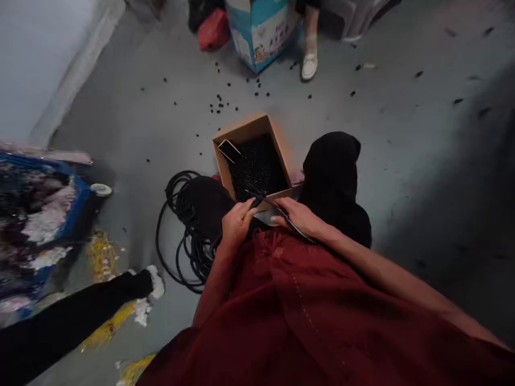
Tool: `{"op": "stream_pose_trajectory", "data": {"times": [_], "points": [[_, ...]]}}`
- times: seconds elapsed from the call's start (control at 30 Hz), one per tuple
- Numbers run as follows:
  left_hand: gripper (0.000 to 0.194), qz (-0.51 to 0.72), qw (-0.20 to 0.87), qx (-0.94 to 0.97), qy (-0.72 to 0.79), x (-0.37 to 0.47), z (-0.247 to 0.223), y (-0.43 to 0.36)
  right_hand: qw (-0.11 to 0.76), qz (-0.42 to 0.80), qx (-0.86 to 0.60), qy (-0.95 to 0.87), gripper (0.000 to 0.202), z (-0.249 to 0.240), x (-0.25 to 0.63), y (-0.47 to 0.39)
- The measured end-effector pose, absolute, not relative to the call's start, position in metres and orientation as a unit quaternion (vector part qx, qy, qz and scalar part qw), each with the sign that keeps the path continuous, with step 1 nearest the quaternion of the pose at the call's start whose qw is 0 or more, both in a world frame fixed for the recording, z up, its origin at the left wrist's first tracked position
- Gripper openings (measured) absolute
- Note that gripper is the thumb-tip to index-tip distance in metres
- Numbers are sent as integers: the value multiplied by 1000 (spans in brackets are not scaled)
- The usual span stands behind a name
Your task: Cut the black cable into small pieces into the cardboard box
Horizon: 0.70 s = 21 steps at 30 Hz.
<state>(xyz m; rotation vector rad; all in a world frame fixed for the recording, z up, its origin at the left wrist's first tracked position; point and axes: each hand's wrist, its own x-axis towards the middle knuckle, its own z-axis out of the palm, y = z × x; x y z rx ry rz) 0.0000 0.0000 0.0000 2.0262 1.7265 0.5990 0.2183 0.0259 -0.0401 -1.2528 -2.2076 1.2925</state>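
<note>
Head view: by the left hand (pixel 237 222), a dark cord (pixel 256 202) is pinched between thumb and fingers, just at the near edge of the box (pixel 246 130). By the right hand (pixel 296 215), with its fingers curled nearly closed, a slim tool (pixel 295 229) is held; what kind cannot be told. Both are held above the lap, between the black-clad knees. The box is filled with black pieces (pixel 261 166), and a dark rectangle (pixel 230 151) is propped in its far left corner. Beside the left knee, a black coil (pixel 189 230) is laid on the floor (pixel 402 161). Farther out, black bits (pixel 219 105) are scattered. Toward the floor's far edge, a blue carton (pixel 261 37) and a white shoe (pixel 309 67) are seen; at its left edge, a blue bin (pixel 76 206).
</note>
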Motion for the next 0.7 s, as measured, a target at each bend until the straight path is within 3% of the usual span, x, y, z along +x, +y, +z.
{"op": "stream_pose_trajectory", "data": {"times": [0.47,0.7], "points": [[34,204,368,593,686,-6,-31,17,81,468,-485,-735,29,-65,198,42],[32,157,411,560,702,-16,-81,43,17,502,-528,-685,35,-112,182,56]]}}
